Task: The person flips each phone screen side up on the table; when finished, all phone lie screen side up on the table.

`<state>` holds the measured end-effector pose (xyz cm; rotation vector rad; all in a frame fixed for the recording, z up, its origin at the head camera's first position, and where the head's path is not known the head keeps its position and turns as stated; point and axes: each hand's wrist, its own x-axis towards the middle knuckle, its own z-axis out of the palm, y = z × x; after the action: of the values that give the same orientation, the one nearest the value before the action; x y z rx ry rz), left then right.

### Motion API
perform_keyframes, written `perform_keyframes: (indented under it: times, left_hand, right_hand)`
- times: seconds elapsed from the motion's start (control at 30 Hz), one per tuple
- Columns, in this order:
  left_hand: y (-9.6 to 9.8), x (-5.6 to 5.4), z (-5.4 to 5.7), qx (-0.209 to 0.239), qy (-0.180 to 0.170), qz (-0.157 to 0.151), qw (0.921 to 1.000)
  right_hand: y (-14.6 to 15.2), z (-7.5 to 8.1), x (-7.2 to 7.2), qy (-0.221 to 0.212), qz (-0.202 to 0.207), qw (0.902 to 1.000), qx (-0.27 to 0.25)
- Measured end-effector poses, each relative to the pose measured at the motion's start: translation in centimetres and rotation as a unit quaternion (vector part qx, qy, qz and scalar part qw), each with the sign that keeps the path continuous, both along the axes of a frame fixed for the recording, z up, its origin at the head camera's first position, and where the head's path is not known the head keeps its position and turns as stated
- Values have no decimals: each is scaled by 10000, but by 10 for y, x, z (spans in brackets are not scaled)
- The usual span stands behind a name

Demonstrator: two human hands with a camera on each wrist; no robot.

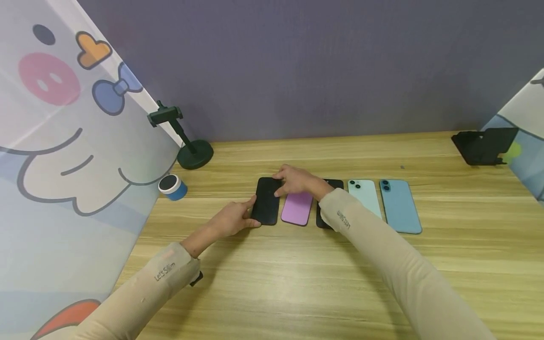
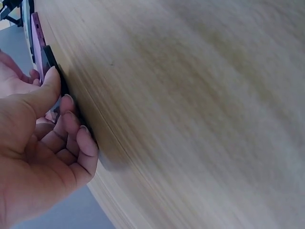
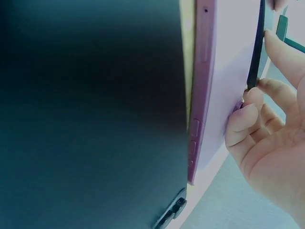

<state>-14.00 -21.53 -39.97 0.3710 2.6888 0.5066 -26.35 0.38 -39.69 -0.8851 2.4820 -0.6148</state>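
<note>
At the left end of a row of phones lies a black phone [image 1: 266,203], its dark face up. My left hand [image 1: 229,219] holds it along the left edge, the thumb at the near corner. From the other side my right hand [image 1: 294,181] grips its far right edge between thumb and fingers; that hand hangs over the top of a pink phone [image 1: 297,210]. In the right wrist view, the other fingers curl close by the camera end of the pink phone [image 3: 228,81]. Another black phone [image 3: 95,114] fills the left of that view; my right forearm partly covers it in the head view.
A mint phone [image 1: 366,194] and a blue phone [image 1: 401,206] continue the row rightward, backs up. At the back left stand a dark green phone stand [image 1: 195,155] and a blue-and-white jar [image 1: 178,190]. A black folding stand [image 1: 484,147] sits far right, before the grey partition [image 1: 318,71].
</note>
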Motion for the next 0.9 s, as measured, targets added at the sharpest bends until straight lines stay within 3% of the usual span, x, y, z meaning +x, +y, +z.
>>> perform_keyframes:
  times: [0.13, 0.27, 0.47, 0.63, 0.9]
  left_hand:
    - [0, 1, 1, 4, 29, -34, 10000]
    - [4, 2, 8, 98, 238, -50, 9997]
    - [19, 0, 20, 4, 739, -248, 9970]
    - [33, -4, 13, -254, 1071, -560, 9923]
    - [50, -11, 1, -733, 1573, -1043, 9793]
  right_hand:
    - [10, 2, 1, -189, -53, 9992, -361]
    - [30, 7, 2, -405, -158, 9956, -824]
    - [61, 11, 5, -183, -155, 9975, -665]
    - [77, 8, 10, -117, -116, 9984, -549]
    - [90, 5, 16, -295, -418, 9970, -581]
